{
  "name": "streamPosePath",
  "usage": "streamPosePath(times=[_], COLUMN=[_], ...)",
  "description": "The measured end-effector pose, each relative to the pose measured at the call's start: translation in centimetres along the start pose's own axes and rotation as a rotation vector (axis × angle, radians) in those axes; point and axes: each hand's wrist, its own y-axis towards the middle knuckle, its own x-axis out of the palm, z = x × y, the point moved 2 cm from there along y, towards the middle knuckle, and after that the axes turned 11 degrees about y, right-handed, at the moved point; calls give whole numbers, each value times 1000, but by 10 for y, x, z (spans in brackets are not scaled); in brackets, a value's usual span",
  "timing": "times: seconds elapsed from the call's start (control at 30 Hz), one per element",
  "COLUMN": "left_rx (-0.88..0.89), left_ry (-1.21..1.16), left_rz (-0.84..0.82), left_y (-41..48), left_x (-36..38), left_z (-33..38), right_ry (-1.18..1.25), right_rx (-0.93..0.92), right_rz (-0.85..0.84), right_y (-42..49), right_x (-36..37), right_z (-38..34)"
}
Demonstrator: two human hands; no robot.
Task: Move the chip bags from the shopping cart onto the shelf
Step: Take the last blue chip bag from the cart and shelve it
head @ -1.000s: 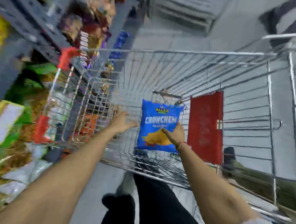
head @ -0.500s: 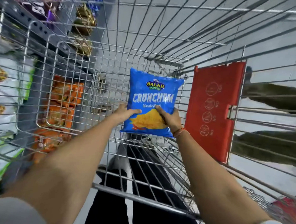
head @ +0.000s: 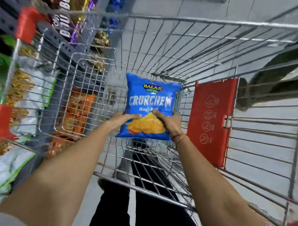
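A blue chip bag [head: 150, 97] marked "Crunchem" stands upright inside the wire shopping cart [head: 192, 20], near its middle. My left hand [head: 122, 117] grips the bag's lower left edge, thumb across the front. My right hand [head: 168, 121] grips its lower right side, fingers on the yellow chip picture. Both arms reach down over the cart's near rim. The shelf [head: 10, 7] runs along the left, outside the cart's wire wall.
The shelf holds orange packets [head: 77, 109], white and green snack bags [head: 20, 92] and purple bars [head: 67, 13]. A red plastic flap [head: 211, 119] hangs on the cart's right wall. Red corner guards [head: 26, 24] cap the left rim. Grey floor lies beyond.
Both hands closed on the blue bag, which was held only loosely a second ago. The view pulled back a little since half a second ago, showing the cart's far rim again.
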Motion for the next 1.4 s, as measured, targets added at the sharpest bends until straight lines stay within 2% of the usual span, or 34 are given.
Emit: streamPosePath(times=[0.1,0.33,0.57,0.7,0.83,1.13,1.4], left_rx=[79,430,785,952,1094,1216,1088], left_ry=[-53,-192,-273,-294,-263,-329,-387], left_rz=[56,237,559,779,1034,1489,1746], left_y=[-34,-150,-297,-405,-509,-696,-777], left_x=[-23,-81,-153,-181,-198,-212,-250], left_z=[15,59,72,69,50,-40,-121], right_ry=[-40,144,172,181,188,178,45], right_rx=[-81,-347,-614,-812,-928,-1075,-1079], right_rz=[-59,-256,-511,-667,-842,-1255,-1442], right_y=[-26,-109,-243,-331,-421,-602,-697], right_x=[23,83,157,200,240,335,414], right_z=[-37,-129,-223,-263,-290,-292,-259])
